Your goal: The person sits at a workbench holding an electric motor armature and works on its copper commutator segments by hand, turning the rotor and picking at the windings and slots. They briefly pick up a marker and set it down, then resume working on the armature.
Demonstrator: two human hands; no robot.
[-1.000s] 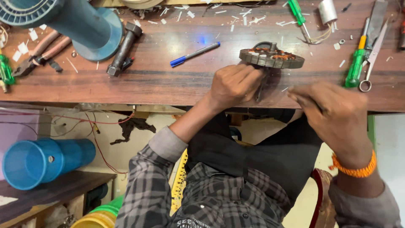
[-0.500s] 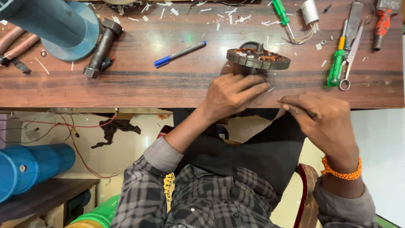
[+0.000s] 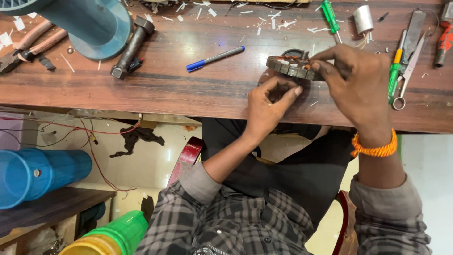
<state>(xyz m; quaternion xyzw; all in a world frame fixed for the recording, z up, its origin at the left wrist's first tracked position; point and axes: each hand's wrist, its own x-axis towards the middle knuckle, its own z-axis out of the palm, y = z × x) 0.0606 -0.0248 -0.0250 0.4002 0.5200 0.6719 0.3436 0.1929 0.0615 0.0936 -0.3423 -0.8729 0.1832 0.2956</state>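
Near us a blue tube (image 3: 42,174) lies under the bench (image 3: 188,89). Our left hand (image 3: 269,106) curls loosely, fingertips touching the round motor stator (image 3: 292,66); our right hand (image 3: 361,87) pinches its right rim. Farther left lie a blue pen (image 3: 214,58) and hammer (image 3: 132,47).

Both forearms are extended forward from the torso, sleeves of a dark checked shirt being drawn back to just above the wrists. The left hand (image 3: 270,105) is held with the palm turned inward, fingers curled, the thumb and forefinger tip brought close together in a pinch. The right hand (image 3: 359,87) is positioned just beside it and slightly further forward, back uppermost, fingers bent down and bunched at the tips towards the left. An orange thread band is worn on the right wrist. The two hands are held close together, not touching.
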